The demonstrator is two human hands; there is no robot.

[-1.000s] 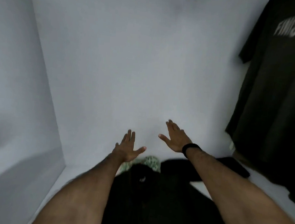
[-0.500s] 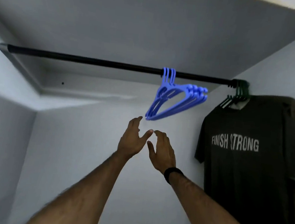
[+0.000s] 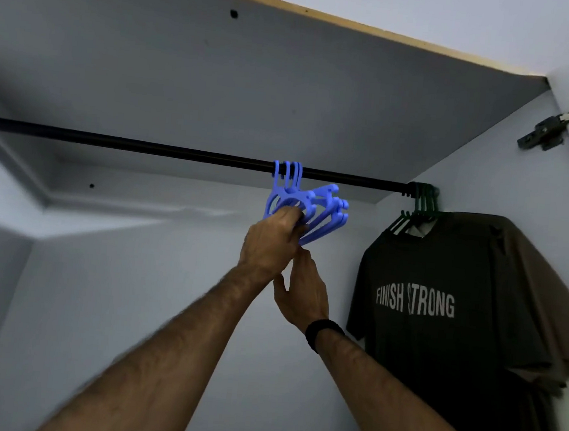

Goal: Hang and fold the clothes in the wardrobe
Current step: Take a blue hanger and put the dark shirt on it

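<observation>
A: Why is the left hand (image 3: 276, 235) up at the rail (image 3: 151, 147)?

B: Its fingers are curled round the bunch of blue hangers (image 3: 315, 206), just below their hooks at the middle of the rod; I'd judge it means to free one for a garment; the bunch tilts toward three o'clock, likely because of the grip.

A: And the right hand (image 3: 302, 289)?

B: Just under the left at about five o'clock of it, touching the left wrist; fingers extended and holding nothing, perhaps ready to steady the bunch; a dark band (image 3: 323, 328) sits on that wrist.

A: Where are the clothes?

B: One dark T-shirt (image 3: 440, 304), lettered FINISH STRONG, hangs at three o'clock from green hangers (image 3: 422, 200) pushed to the rod's right end; a brownish garment hangs just beside it; no loose clothes are in sight.

A: The room?

B: A pale wardrobe interior; a shelf board (image 3: 254, 75) overhead at twelve o'clock; a metal door hinge (image 3: 559, 122) at two o'clock; dim light.
</observation>
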